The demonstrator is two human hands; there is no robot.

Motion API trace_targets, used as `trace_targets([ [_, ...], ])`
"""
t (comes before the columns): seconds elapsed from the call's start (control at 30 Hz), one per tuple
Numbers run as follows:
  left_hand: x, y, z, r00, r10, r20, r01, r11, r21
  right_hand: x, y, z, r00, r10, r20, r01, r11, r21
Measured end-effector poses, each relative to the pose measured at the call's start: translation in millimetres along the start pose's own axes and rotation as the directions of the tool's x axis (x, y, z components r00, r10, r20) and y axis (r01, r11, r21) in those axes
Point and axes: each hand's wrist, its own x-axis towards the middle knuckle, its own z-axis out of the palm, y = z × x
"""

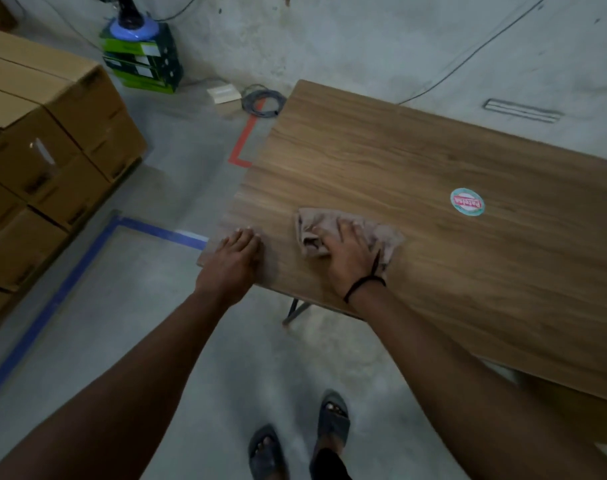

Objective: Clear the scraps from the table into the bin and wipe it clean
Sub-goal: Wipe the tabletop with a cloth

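A wooden table [433, 157] fills the right half of the view. A crumpled beige cloth [315, 226] lies on it near the front left corner. My right hand [350, 252] presses flat on the cloth with its fingers spread over it. My left hand [236, 254] rests flat on the bare tabletop at the left corner, fingers straight, holding nothing. A round sticker [467, 201] with a teal rim and red lettering sits on the table to the right of the cloth. No bin is in view.
Stacked cardboard boxes [42, 150] stand on the left. Green boxes [142, 60] with a blue object on top stand at the back, a coiled cable [262, 100] beside them. Blue tape [52, 299] and red tape [243, 140] mark the concrete floor. My sandalled feet [298, 441] are below.
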Motion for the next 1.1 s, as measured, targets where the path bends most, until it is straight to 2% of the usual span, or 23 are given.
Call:
trace_targets([
  [0.07,1,5,6,1.0,0.008,0.016,-0.007,0.999,-0.048,-5,-1,19,0.999,0.03,0.041,-0.029,0.999,-0.034],
  [0.27,3,-2,11,1.0,0.015,0.008,-0.014,0.997,-0.077,-91,-36,53,0.992,-0.123,-0.005,0.121,0.98,-0.158],
  [0.33,3,-1,9,1.0,0.015,0.011,-0.014,0.997,-0.078,-116,-45,50,0.989,-0.138,0.057,0.143,0.986,-0.087],
  [0.37,3,0,8,1.0,0.007,0.02,-0.006,0.997,-0.073,-124,-46,49,0.988,-0.151,0.03,0.151,0.988,-0.024],
  [0.47,1,4,6,0.999,-0.006,0.035,0.005,1.0,0.018,-131,-43,21,0.982,-0.105,-0.154,0.138,0.967,0.215],
  [0.53,2,11,5,0.999,0.041,0.003,-0.041,0.996,0.077,-120,-31,-4,0.963,-0.038,-0.265,0.105,0.964,0.243],
  [0.6,5,24,5,0.995,0.096,-0.019,-0.094,0.994,0.05,-96,-11,-20,0.978,0.031,-0.206,0.0,0.989,0.149],
  [0.67,8,35,9,0.992,0.124,-0.011,-0.124,0.992,-0.011,-75,9,-18,0.991,0.115,-0.07,-0.112,0.993,0.042],
  [0.77,9,35,14,0.994,0.114,0.007,-0.113,0.99,-0.09,-72,12,8,0.991,0.105,0.088,-0.103,0.994,-0.031],
  [0.87,11,29,16,0.992,0.124,0.019,-0.122,0.988,-0.095,-98,-11,37,0.998,0.054,0.013,-0.052,0.996,-0.077],
  [1.0,12,30,16,0.992,0.118,0.033,-0.115,0.991,-0.073,-141,-38,59,1.0,-0.018,0.006,0.018,1.0,-0.012],
  [1.1,13,30,16,0.993,0.108,0.039,-0.106,0.992,-0.065,-159,-41,48,0.995,-0.035,-0.091,0.04,0.998,0.053],
])
